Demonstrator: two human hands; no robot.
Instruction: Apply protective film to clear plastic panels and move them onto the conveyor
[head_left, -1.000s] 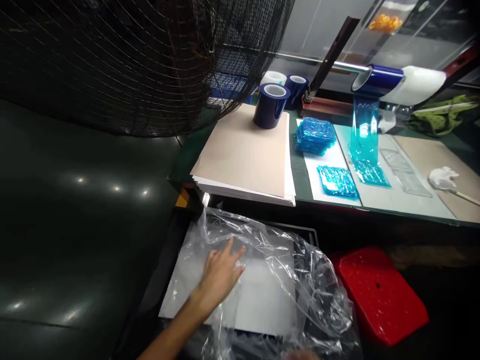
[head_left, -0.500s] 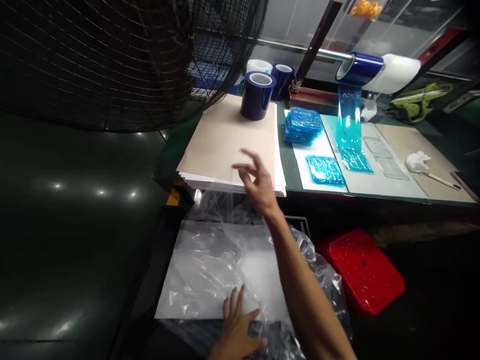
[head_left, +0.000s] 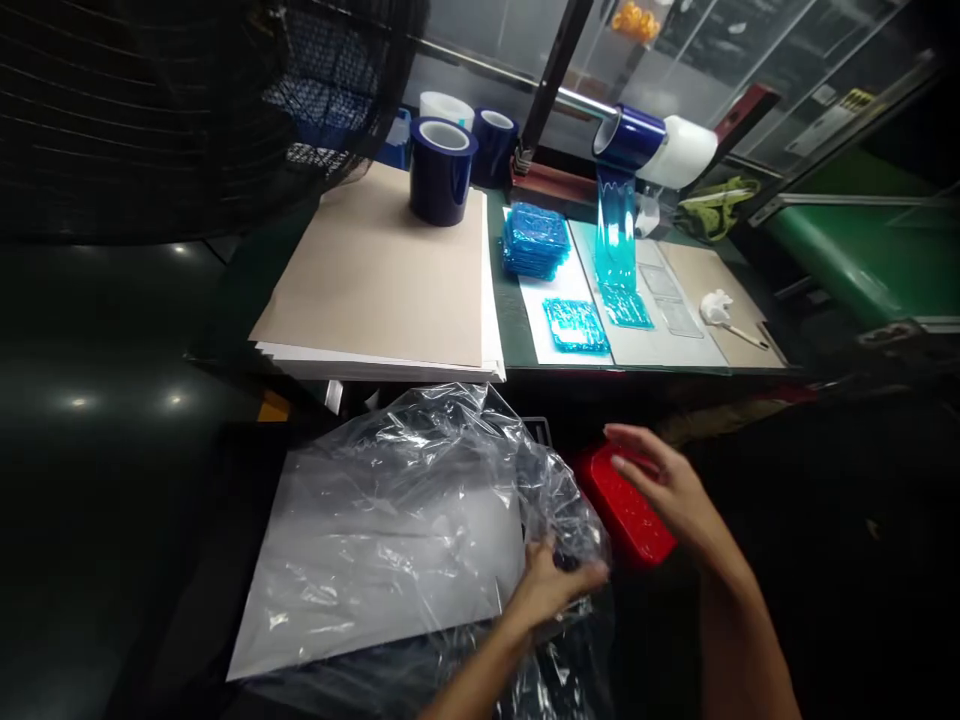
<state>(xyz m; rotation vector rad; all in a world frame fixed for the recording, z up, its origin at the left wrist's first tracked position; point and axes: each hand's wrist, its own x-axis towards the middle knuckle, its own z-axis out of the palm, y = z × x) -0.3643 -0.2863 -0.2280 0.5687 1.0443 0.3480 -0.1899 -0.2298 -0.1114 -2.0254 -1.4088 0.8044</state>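
Note:
A clear plastic bag (head_left: 442,430) lies loosely over a white sheet (head_left: 360,560) below the bench, bunching up along the right side. My left hand (head_left: 551,585) touches the crumpled plastic at that side, its thumb stretched away from the fingers; part of the fingers is hard to see against the film. To the right, my right hand (head_left: 671,495) hovers in front of a red stool (head_left: 626,505), thumb and fingers apart and nothing between them.
On the bench, a brown-topped stack of sheets (head_left: 375,270) carries a blue film roll (head_left: 442,175). Blue-filmed pieces (head_left: 536,240) are piled beside it. Blue film (head_left: 616,220) hangs from a mounted roll. A large mesh-guarded fan (head_left: 187,110) fills the upper left.
My right hand has swung from above the bench's front edge to the right, over the stool. My left hand has moved right along the bag, whose far edge now bulges upward. The view has shifted.

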